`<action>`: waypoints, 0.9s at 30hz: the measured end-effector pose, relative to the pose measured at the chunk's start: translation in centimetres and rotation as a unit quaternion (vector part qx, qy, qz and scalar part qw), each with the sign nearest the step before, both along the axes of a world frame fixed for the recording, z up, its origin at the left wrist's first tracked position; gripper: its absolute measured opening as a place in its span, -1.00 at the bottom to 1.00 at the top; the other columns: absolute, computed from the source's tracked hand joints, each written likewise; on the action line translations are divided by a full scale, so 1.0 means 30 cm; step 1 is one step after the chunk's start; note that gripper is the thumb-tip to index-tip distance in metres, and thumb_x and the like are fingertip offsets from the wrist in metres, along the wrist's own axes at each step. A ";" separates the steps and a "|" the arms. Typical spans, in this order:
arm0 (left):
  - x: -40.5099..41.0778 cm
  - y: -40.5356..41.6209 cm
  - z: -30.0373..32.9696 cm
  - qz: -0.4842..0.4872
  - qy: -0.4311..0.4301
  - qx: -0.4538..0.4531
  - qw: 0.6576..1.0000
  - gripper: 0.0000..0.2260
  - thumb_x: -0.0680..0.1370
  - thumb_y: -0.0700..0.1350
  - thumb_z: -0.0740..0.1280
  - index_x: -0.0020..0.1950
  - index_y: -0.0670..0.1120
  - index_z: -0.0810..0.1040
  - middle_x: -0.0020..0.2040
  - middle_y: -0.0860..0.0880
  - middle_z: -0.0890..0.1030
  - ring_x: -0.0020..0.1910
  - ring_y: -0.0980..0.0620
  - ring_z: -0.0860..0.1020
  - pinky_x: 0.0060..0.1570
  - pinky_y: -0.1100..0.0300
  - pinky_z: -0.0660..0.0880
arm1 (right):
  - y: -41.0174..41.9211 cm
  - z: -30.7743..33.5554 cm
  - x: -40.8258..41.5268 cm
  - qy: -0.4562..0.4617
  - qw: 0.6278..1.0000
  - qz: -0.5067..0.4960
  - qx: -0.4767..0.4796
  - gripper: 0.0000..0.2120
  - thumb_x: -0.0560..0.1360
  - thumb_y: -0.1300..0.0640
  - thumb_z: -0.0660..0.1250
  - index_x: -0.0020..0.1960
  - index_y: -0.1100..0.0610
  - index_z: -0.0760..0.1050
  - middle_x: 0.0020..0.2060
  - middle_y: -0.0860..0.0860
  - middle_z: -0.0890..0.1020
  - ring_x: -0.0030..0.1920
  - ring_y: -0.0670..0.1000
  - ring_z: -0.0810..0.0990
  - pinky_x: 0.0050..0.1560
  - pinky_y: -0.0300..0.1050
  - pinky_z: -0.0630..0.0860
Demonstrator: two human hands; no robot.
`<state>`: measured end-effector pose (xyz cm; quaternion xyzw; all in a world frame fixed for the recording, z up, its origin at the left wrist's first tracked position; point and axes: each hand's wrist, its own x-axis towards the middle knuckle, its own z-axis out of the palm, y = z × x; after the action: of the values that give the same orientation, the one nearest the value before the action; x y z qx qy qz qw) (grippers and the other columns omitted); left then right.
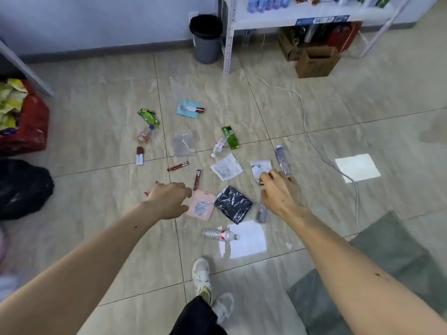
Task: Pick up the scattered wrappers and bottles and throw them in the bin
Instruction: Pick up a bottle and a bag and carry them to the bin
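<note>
- Left hand [169, 200]: loosely open, empty, pink wrapper [201, 206] just right of it.
- Right hand [278, 192]: fingers spread, empty, white wrapper [260, 166] at its fingertips.
- Bin [206, 38]: far beyond both hands.

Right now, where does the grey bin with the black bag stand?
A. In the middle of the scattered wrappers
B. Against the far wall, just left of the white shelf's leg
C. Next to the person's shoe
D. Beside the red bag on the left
B: the grey bin stands at the far wall, just left of the white shelf, well beyond the litter on the floor.
</note>
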<state>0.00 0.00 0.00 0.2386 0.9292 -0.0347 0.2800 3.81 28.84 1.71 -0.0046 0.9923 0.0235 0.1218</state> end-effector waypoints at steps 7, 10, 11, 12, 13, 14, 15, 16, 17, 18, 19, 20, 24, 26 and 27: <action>-0.075 0.126 -0.222 0.001 -0.026 -0.018 0.999 -0.66 0.53 0.04 0.26 0.29 0.03 0.44 0.20 0.00 0.52 0.19 -0.06 0.53 0.08 0.00 0.51 | 0.141 -0.234 -0.098 -0.033 0.999 -0.006 0.016 -0.71 0.48 0.17 0.30 0.20 0.08 0.47 0.11 0.03 0.56 0.18 0.09 0.52 0.08 -0.01 0.44; -0.082 0.191 -0.354 0.008 -0.033 -0.019 0.999 -0.67 0.54 0.04 0.24 0.30 0.03 0.44 0.22 0.00 0.51 0.23 -0.03 0.50 0.08 0.04 0.47 | 0.198 -0.365 -0.129 -0.060 0.998 0.009 0.022 -0.73 0.51 0.17 0.26 0.21 0.09 0.46 0.13 0.03 0.54 0.20 0.10 0.50 0.09 0.00 0.42; -0.083 0.214 -0.409 0.012 -0.035 -0.017 0.999 -0.67 0.54 0.04 0.24 0.30 0.03 0.43 0.23 0.00 0.51 0.24 -0.03 0.50 0.08 0.05 0.46 | 0.214 -0.418 -0.138 -0.066 0.998 0.017 0.019 -0.72 0.51 0.18 0.26 0.22 0.09 0.45 0.14 0.04 0.54 0.20 0.10 0.49 0.10 0.00 0.42; -0.079 0.235 -0.469 0.017 -0.039 -0.017 0.999 -0.66 0.55 0.04 0.23 0.31 0.03 0.42 0.23 0.01 0.50 0.23 -0.02 0.50 0.08 0.05 0.46 | 0.227 -0.475 -0.147 -0.073 0.997 0.027 0.015 -0.71 0.51 0.18 0.27 0.23 0.09 0.45 0.15 0.04 0.54 0.21 0.09 0.49 0.12 0.01 0.42; -0.078 0.253 -0.536 0.021 -0.042 -0.019 0.999 -0.66 0.55 0.05 0.23 0.32 0.04 0.42 0.24 0.01 0.50 0.23 -0.02 0.50 0.08 0.05 0.46 | 0.241 -0.539 -0.159 -0.083 0.996 0.036 0.012 -0.70 0.50 0.18 0.28 0.24 0.09 0.45 0.16 0.04 0.53 0.22 0.09 0.48 0.13 0.01 0.41; -0.080 0.267 -0.590 0.022 -0.047 -0.020 0.998 -0.65 0.55 0.05 0.23 0.32 0.04 0.41 0.24 0.01 0.49 0.23 -0.02 0.50 0.08 0.05 0.47 | 0.249 -0.590 -0.169 -0.094 0.995 0.039 0.009 -0.69 0.50 0.18 0.28 0.24 0.09 0.44 0.17 0.04 0.53 0.23 0.09 0.47 0.15 0.02 0.41; -0.078 0.285 -0.675 0.026 -0.052 -0.020 0.998 -0.65 0.55 0.06 0.23 0.32 0.04 0.41 0.24 0.01 0.49 0.24 -0.02 0.50 0.08 0.05 0.47 | 0.260 -0.673 -0.177 -0.104 0.994 0.044 0.009 -0.68 0.49 0.18 0.29 0.24 0.09 0.44 0.18 0.04 0.53 0.24 0.09 0.47 0.17 0.03 0.40; -0.078 0.297 -0.742 0.028 -0.056 -0.021 0.998 -0.65 0.55 0.07 0.24 0.32 0.04 0.41 0.24 0.01 0.49 0.24 -0.02 0.50 0.08 0.04 0.47 | 0.269 -0.740 -0.185 -0.108 0.993 0.048 0.011 -0.68 0.49 0.18 0.29 0.25 0.08 0.44 0.19 0.04 0.53 0.24 0.09 0.46 0.18 0.03 0.40; -0.077 0.304 -0.802 0.028 -0.058 -0.019 0.998 -0.65 0.54 0.09 0.25 0.31 0.04 0.41 0.24 0.01 0.49 0.24 -0.02 0.50 0.08 0.04 0.47 | 0.274 -0.799 -0.191 -0.109 0.993 0.052 0.010 -0.67 0.50 0.17 0.30 0.25 0.08 0.44 0.19 0.04 0.53 0.24 0.09 0.47 0.18 0.03 0.40; -0.073 0.313 -0.882 0.032 -0.065 -0.019 0.997 -0.64 0.54 0.11 0.27 0.30 0.04 0.41 0.24 0.01 0.50 0.24 -0.02 0.50 0.09 0.04 0.48 | 0.278 -0.876 -0.196 -0.114 0.992 0.057 0.007 -0.67 0.50 0.17 0.30 0.26 0.08 0.44 0.20 0.05 0.53 0.23 0.09 0.47 0.18 0.03 0.40; -0.068 0.319 -0.952 0.036 -0.071 -0.018 0.997 -0.62 0.52 0.13 0.28 0.30 0.04 0.41 0.24 0.02 0.50 0.24 -0.02 0.49 0.09 0.03 0.48 | 0.277 -0.944 -0.199 -0.114 0.992 0.059 0.001 -0.67 0.50 0.17 0.31 0.26 0.08 0.44 0.19 0.05 0.54 0.22 0.10 0.48 0.19 0.05 0.40; -0.060 0.325 -1.042 0.036 -0.079 -0.019 0.996 -0.59 0.51 0.16 0.30 0.30 0.04 0.41 0.24 0.02 0.50 0.24 -0.02 0.49 0.09 0.04 0.47 | 0.274 -1.032 -0.202 -0.118 0.991 0.061 -0.005 -0.68 0.51 0.16 0.30 0.26 0.08 0.44 0.18 0.05 0.54 0.21 0.11 0.49 0.21 0.07 0.41; -0.026 0.342 -1.403 0.026 -0.089 -0.023 0.995 -0.44 0.42 0.26 0.37 0.34 0.05 0.38 0.24 0.04 0.51 0.25 0.00 0.49 0.09 0.05 0.43 | 0.258 -1.377 -0.219 -0.114 0.991 0.072 -0.019 -0.68 0.52 0.09 0.31 0.25 0.10 0.43 0.15 0.08 0.54 0.19 0.13 0.49 0.20 0.10 0.44; -0.007 0.343 -1.587 0.021 -0.096 -0.018 0.995 -0.37 0.37 0.28 0.41 0.36 0.06 0.37 0.25 0.05 0.52 0.25 0.00 0.49 0.11 0.05 0.41 | 0.247 -1.556 -0.224 -0.116 0.990 0.072 -0.024 -0.65 0.52 0.05 0.33 0.27 0.11 0.41 0.17 0.08 0.53 0.20 0.13 0.49 0.17 0.08 0.42; 0.003 0.343 -1.679 0.023 -0.103 -0.009 0.994 -0.33 0.34 0.29 0.43 0.36 0.07 0.36 0.26 0.05 0.51 0.25 0.00 0.48 0.11 0.05 0.40 | 0.244 -1.644 -0.228 -0.117 0.990 0.070 -0.027 -0.62 0.52 0.01 0.34 0.28 0.11 0.39 0.18 0.08 0.53 0.22 0.13 0.48 0.16 0.07 0.42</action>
<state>0.09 10.28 -50.38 0.2170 0.9002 -0.0120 0.3773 -3.03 36.17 -47.62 -0.0801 0.9687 0.0041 0.2348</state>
